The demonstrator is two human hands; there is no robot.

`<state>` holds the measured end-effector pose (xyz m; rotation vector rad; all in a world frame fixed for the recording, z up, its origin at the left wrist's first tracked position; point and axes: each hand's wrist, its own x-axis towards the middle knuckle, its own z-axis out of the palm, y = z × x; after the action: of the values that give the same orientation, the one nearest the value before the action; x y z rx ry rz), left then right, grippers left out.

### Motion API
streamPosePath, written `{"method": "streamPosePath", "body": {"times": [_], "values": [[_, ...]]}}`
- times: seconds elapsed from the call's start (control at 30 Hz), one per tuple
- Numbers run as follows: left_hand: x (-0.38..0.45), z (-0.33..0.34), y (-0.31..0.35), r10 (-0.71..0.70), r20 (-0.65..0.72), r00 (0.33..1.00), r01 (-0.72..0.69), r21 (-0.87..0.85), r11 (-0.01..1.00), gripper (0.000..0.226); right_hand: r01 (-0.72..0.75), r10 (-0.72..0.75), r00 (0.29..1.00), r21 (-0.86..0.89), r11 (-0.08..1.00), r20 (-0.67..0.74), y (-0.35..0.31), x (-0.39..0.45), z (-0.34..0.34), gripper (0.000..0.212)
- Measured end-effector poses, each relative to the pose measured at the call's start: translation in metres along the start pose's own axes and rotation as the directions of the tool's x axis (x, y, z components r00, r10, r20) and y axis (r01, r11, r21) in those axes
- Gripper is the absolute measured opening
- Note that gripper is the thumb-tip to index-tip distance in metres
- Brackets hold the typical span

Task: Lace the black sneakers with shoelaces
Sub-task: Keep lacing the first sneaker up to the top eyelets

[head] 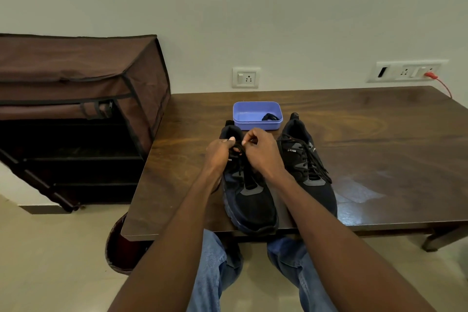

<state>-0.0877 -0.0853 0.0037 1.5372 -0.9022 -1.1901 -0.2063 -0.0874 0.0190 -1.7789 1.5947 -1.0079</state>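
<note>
my view opens on blue-jeaned knees [215, 261] at the frame's bottom, two bare forearms reaching out over them to a dark wooden table [379, 139]. sweeping from the left: a brown fabric shoe rack [83, 76] stands against the wall with its front flap rolled up, shelves dark inside. next, the left hand [219, 153] is closed in a pinch at the top eyelets of the left sneaker [249, 200], thumb pressed to fingertips on the black shoelace [236, 147]; i judge it steadies the upper so the lace can be fed. just beside it, the right hand [260, 152] is also curled into a pinch, holding what looks like the lace's other end above the tongue, though the strand between the fingers is too dark to trace. that shoe sits toe toward me, overhanging the table's near edge, which keeps the eyelets within easy reach. behind the hands, a blue plastic tray [249, 113] holds a small dark bundle [271, 117], perhaps a spare lace. to the right stands the right sneaker [307, 177], already laced, its loose ends trailing down one side. i read the work as near the top of the second shoe. farthest right, a red cable [442, 83] runs from a wall socket.
</note>
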Motion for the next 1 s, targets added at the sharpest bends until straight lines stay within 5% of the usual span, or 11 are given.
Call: {"method": "streamPosePath", "body": {"times": [0.13,0.23,0.47,0.77,1.0], "values": [[0.0,0.002,0.003,-0.042,-0.026,0.999,0.039,-0.097,0.994,0.025,0.034,-0.039,0.999,-0.179,0.983,-0.025,-0.004,-0.003,-0.001,0.042],[0.0,0.001,0.004,-0.054,-0.008,0.998,0.053,-0.117,0.992,0.022,0.066,-0.033,0.993,-0.3,0.952,0.114,-0.007,-0.009,0.0,0.03],[-0.002,-0.005,0.001,0.009,-0.087,0.996,-0.019,-0.118,0.993,0.021,0.002,0.066,0.983,-0.378,0.926,0.168,-0.019,-0.017,-0.019,0.025],[0.004,-0.004,-0.001,0.034,-0.177,0.984,-0.035,0.0,0.999,0.029,-0.006,0.303,0.887,-0.648,0.762,0.349,-0.014,-0.028,-0.038,0.012],[0.008,-0.001,-0.003,0.083,-0.242,0.967,-0.05,0.142,0.989,0.032,-0.027,0.41,0.814,-0.679,0.734,0.411,-0.026,-0.035,-0.042,0.03]]}}
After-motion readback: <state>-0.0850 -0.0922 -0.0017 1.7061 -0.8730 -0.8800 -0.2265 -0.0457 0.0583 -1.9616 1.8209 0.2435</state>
